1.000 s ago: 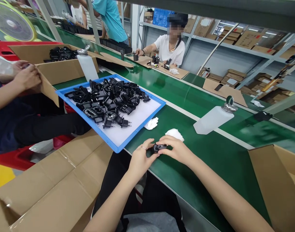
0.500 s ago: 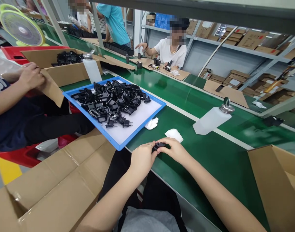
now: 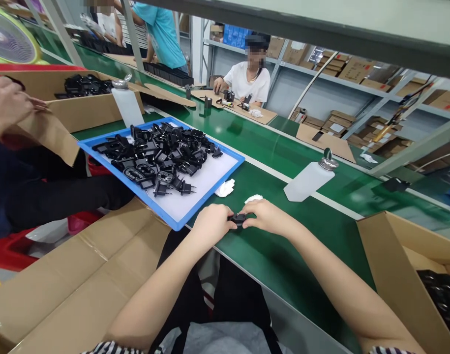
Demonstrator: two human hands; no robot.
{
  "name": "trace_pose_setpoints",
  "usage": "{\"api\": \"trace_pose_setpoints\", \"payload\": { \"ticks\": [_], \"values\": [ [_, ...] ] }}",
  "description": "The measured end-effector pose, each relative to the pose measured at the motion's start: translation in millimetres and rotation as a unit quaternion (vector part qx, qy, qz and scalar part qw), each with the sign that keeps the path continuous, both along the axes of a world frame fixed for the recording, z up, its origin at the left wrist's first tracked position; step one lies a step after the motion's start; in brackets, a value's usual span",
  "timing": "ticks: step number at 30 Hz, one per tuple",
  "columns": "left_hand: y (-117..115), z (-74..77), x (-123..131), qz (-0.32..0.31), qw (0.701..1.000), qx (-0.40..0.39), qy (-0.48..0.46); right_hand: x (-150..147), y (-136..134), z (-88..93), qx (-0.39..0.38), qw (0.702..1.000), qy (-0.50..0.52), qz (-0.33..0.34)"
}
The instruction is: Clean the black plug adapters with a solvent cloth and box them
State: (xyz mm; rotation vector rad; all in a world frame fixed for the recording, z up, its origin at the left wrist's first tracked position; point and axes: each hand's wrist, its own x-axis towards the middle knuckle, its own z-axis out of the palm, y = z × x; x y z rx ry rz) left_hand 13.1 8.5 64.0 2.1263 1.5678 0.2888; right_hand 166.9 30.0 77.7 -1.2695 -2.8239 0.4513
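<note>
Our fingers (image 3: 251, 208) are closed on a black plug adapter (image 3: 238, 219), held from both sides by our left hand (image 3: 212, 223) and right hand (image 3: 267, 217) over the green table (image 3: 284, 260), near its front edge. Just beyond lies a white cloth (image 3: 225, 188), with a plastic bottle (image 3: 306, 182) farther right. To the left, a blue tray (image 3: 136, 191) holds a heap of black plugs (image 3: 154, 157).

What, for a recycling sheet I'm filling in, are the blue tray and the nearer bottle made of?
The blue tray looks like moulded plastic, with a smooth rim. The nearer bottle looks like translucent plastic, frosted and milky; its top looks like polished metal, from its glare.
</note>
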Motion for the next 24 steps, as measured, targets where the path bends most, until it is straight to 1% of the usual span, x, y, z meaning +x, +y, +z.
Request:
{"api": "trace_pose_setpoints", "payload": {
  "ticks": [3,5,7,11,15,17,19,21,23,24],
  "values": [
    [6.8,11.1,7.6,-0.031,0.995,-0.016,0.095,-9.2,0.8,2.0,0.015,0.998,-0.056,-0.001],
    [7.2,14.1,10.5,-0.039,0.992,-0.003,0.118,-12.1,-0.5,2.4,0.013,0.998,-0.063,-0.008],
    [4.5,13.9,11.9,-0.045,0.991,0.011,0.122,-12.9,-2.8,1.5,0.01,0.998,-0.057,-0.02],
    [-2.5,10.7,14.1,-0.052,0.99,0.012,0.128,-11.5,-5.9,-2.5,-0.005,0.998,-0.04,-0.044],
    [-1.2,8.9,12.0,-0.052,0.99,0.025,0.126,-10.0,0.5,0.3,-0.021,0.998,-0.057,-0.025],
    [1.3,6.8,7.1,-0.062,0.993,0.033,0.09,-10.3,3.8,5.9,-0.019,0.997,-0.069,-0.005],
    [1.8,1.3,1.5,-0.08,0.995,0.042,0.032,-12.2,1.6,12.1,0.005,0.998,-0.056,0.024],
    [0.2,-10.7,-2.6,-0.08,0.995,0.053,-0.025,-16.0,-6.4,16.1,0.045,0.997,-0.027,0.062],
    [0.3,-30.3,-5.1,-0.051,0.994,0.055,-0.075,-20.8,-15.2,16.5,0.083,0.993,-0.032,0.081],
    [2.1,-42.1,-5.8,-0.041,0.993,0.034,-0.105,-22.2,-18.2,16.2,0.094,0.991,-0.059,0.069]
  ]
}}
